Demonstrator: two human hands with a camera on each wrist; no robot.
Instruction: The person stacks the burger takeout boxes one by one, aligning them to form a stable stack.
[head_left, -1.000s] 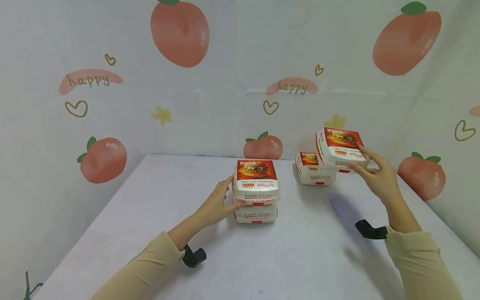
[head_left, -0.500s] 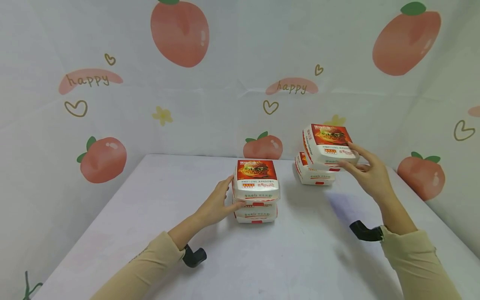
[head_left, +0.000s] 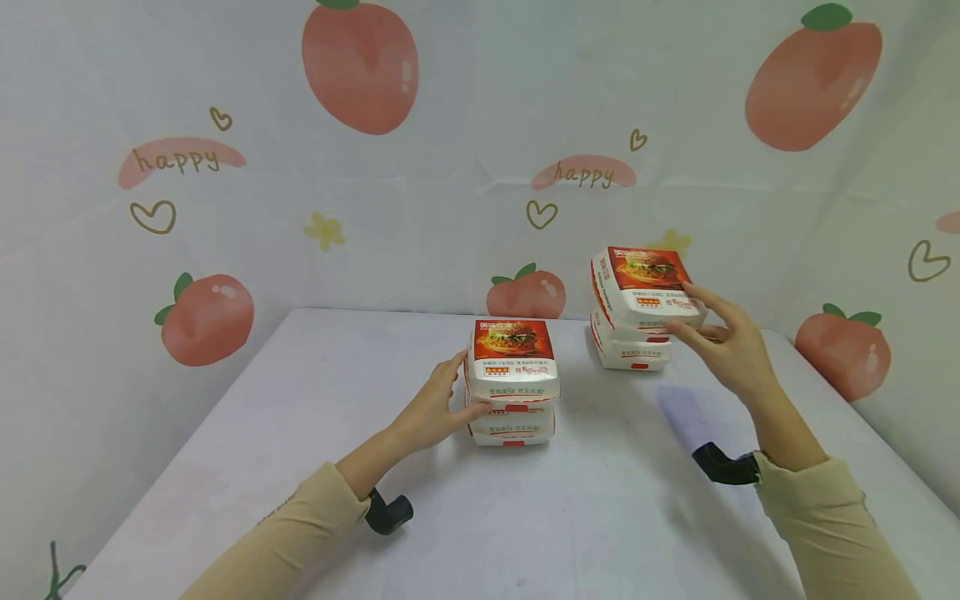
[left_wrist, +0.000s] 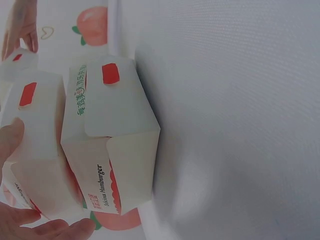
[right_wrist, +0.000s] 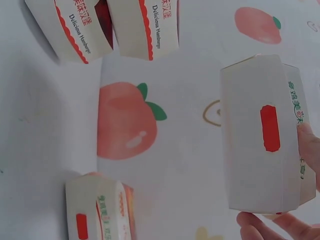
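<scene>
Two white-and-red hamburger boxes are stacked near the middle of the table, the upper box (head_left: pixel 513 367) on the lower box (head_left: pixel 513 429). My left hand (head_left: pixel 431 412) grips the upper one at its left side, thumb on the front and fingers behind, as the left wrist view also shows. At the back right, my right hand (head_left: pixel 731 350) holds another hamburger box (head_left: pixel 645 292) by its right end, raised over a box (head_left: pixel 633 357) that stands on the table. The right wrist view shows a gap between the held box (right_wrist: pixel 255 135) and that standing box (right_wrist: pixel 82 210).
A white table (head_left: pixel 517 525) lies under everything. Behind it hangs a white cloth (head_left: pixel 420 225) printed with fruit and hearts. Black wrist mounts (head_left: pixel 388 512) stick out from both sleeves. A green string (head_left: pixel 56 575) shows at the lower left.
My right hand has carried its hamburger box to the left, from partly beside the standing box to above it. The left hand and its stack have stayed put.
</scene>
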